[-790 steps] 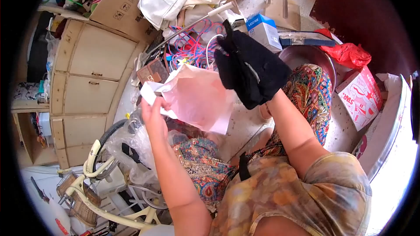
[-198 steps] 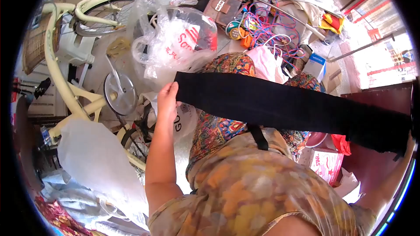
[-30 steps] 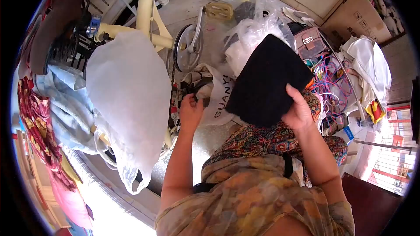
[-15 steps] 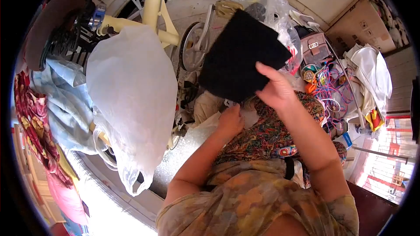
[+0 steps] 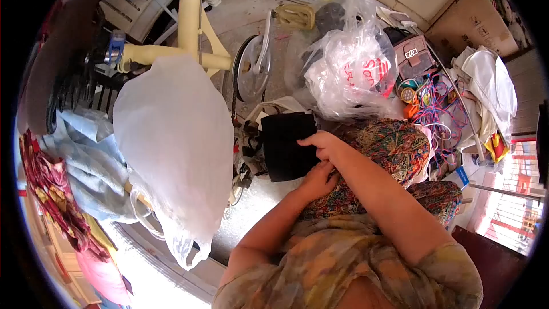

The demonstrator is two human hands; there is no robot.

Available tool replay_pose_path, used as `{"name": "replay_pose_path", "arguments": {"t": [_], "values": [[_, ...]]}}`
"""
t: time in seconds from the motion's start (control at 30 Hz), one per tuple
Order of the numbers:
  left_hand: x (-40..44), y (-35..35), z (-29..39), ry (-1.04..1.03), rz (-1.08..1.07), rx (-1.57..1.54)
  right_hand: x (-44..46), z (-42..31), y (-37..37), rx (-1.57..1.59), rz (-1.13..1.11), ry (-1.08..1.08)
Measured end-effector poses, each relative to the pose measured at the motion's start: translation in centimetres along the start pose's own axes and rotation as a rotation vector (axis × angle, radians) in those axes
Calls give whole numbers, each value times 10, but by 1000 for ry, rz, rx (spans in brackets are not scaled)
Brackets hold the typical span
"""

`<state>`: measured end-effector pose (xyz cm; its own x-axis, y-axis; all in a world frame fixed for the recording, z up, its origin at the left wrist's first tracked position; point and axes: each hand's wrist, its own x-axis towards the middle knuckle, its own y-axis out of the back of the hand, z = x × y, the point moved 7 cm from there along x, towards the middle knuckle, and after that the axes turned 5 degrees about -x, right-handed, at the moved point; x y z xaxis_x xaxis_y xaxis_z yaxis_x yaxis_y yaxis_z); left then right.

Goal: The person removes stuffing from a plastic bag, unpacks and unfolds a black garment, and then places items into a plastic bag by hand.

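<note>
A black rectangular piece of cloth (image 5: 287,147) is held low in front of my knees, a crease running across it. My right hand (image 5: 323,146) grips its right edge, thumb on top and the other fingers curled below. My left hand (image 5: 320,181) is closed at the lower right corner of the cloth, touching my right hand; its fingertips are partly hidden. Just behind the cloth lies crumpled pale fabric (image 5: 283,105). My patterned trousers (image 5: 389,147) are right beside both hands.
A full white plastic bag (image 5: 174,137) hangs on the left beside a cream bicycle frame (image 5: 191,17). Ahead sit clear plastic bags (image 5: 351,68) and a pedal (image 5: 294,16). To the right are a brown satchel (image 5: 413,57), tangled cords (image 5: 437,109) and a cardboard box (image 5: 477,26).
The black cloth has come down and toward me, and now shows smaller with a crease. My right hand moved down and left with it; my left hand shifted slightly nearer my body.
</note>
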<state>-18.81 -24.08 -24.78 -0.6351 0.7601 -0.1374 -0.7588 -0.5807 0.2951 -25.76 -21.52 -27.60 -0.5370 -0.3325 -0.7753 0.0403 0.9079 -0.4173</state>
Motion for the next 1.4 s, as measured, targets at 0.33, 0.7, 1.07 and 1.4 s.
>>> {"name": "replay_pose_path", "arguments": {"t": [0.33, 0.7, 1.07, 1.4], "values": [[0, 19, 16, -13, -37, -162, 16, -20, 20, -1405, 549, 381], [3, 104, -23, 15, 280, 809, 2, -20, 30, -1586, 533, 403], [17, 109, -21, 84, 99, 953, -7, -8, 48, -404, 230, 115], [26, 96, -52, 55, -114, 1126, -48, -16, 31, 600, 43, 249]]}}
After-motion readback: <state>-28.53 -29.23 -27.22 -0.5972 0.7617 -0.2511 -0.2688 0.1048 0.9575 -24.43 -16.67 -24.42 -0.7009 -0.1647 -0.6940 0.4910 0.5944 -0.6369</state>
